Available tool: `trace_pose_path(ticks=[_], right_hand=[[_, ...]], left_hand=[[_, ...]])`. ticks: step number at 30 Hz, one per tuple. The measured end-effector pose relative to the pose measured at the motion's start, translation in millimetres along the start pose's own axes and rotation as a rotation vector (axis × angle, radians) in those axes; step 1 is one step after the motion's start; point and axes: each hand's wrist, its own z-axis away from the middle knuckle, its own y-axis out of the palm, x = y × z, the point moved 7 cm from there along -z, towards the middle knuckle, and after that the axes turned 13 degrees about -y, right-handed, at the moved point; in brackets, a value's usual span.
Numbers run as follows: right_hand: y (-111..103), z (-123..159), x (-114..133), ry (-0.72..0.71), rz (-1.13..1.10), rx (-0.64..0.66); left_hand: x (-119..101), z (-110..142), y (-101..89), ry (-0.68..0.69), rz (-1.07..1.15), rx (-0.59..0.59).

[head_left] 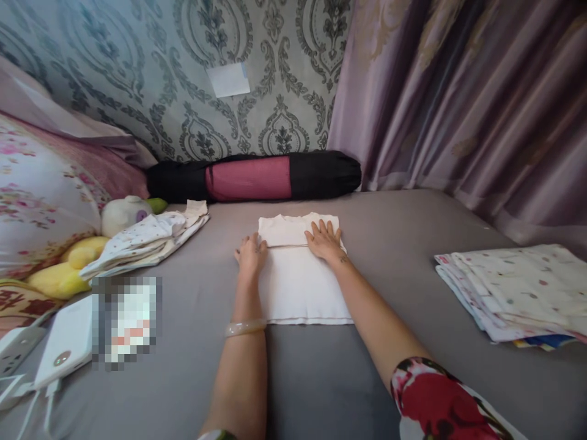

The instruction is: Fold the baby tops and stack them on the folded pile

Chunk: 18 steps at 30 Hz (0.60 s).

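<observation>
Touching folded white cloth (300, 284), right fingers (323, 228) spread flat, left fingers (255, 239) loosely parted at its edge

Purple curtains (440, 104) hang beside a grey patterned wall (197, 79).

No lettering can be read with certainty. Dark red characters (33, 303) on the tan item (21, 296) at the left edge are only partly visible and illegible; the small red tag (443, 260) on the folded patterned cloths (527, 284) is too small to decipher, and pixelation obscures the reddish marking (131, 335) on the whitish object (136, 304).
</observation>
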Motion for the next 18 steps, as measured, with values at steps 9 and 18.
trace_pose_path(ticks=[9,18], right_hand=[[-4,-4,6,0.034,-0.003,0.03],[11,-13,70,-0.205,0.015,-0.014]], left_hand=[[12,-4,-10.4,-0.125,0.053,0.042],[23,-7,-18.6,-0.215,0.124,0.063]])
